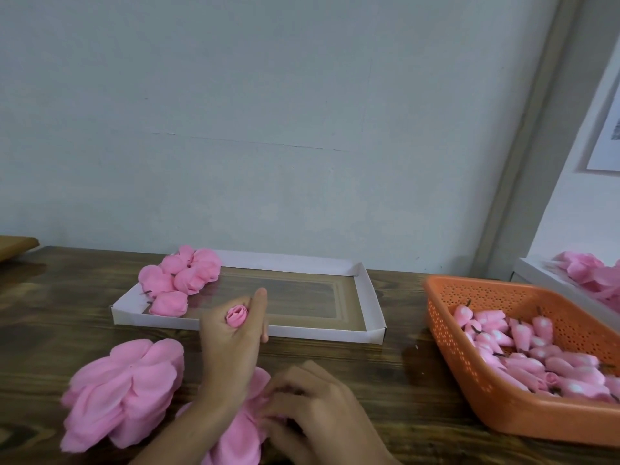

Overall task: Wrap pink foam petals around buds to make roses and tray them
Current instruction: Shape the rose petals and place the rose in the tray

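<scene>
My left hand (231, 344) holds a small pink bud (237, 315) upright between thumb and fingers, just in front of the white cardboard tray (370, 298). Several finished pink roses (183, 280) lie in the tray's left end. My right hand (315, 407) rests low on a pink foam petal sheet (240, 434) on the table, its fingers curled onto the foam. A thick stack of pink petal sheets (124, 391) lies to the left of my hands.
An orange perforated basket (469, 350) full of pink buds stands at the right. Behind it, a white box (550, 283) holds more pink foam. The dark wooden table (67, 297) runs up to a pale wall. A brown board edge (16, 245) shows far left.
</scene>
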A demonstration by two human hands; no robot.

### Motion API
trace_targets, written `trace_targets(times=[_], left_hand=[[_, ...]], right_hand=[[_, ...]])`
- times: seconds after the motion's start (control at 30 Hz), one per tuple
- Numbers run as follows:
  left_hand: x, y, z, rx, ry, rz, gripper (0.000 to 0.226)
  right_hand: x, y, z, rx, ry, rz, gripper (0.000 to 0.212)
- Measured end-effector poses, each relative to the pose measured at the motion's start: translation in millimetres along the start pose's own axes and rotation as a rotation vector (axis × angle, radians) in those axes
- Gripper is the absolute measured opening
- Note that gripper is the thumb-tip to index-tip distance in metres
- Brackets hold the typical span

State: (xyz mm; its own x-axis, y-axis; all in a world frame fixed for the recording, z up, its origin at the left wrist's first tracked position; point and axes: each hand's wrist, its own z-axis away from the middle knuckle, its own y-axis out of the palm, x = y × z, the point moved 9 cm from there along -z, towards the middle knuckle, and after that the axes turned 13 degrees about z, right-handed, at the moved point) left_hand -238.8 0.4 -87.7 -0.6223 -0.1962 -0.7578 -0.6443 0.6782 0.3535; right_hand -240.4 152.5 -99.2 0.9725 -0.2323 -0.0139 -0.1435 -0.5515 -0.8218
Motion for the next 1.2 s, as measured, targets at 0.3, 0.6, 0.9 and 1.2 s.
trace_targets(times=[0.3,0.6,0.9,1.2], left_hand=[[13,1,-2,0.028,-0.076,0.059,0.064],[11,4,1,0.011,-0.139,0.107,0.062],[23,9,-1,0.118,-0.223,-0.084,0.035],[40,25,10,0.231,-0.488,0.085,0.03]], right_hand=[[10,-21,-4,-0.225,-0.065,0.335,0.025],[-33,10,7,-0.029,0.328,-0.288,0.012],[-111,8,18,-0.126,0.781,-0.867,0.006],[-121,6,18,-0.187,0.776,-1.108,0.019]])
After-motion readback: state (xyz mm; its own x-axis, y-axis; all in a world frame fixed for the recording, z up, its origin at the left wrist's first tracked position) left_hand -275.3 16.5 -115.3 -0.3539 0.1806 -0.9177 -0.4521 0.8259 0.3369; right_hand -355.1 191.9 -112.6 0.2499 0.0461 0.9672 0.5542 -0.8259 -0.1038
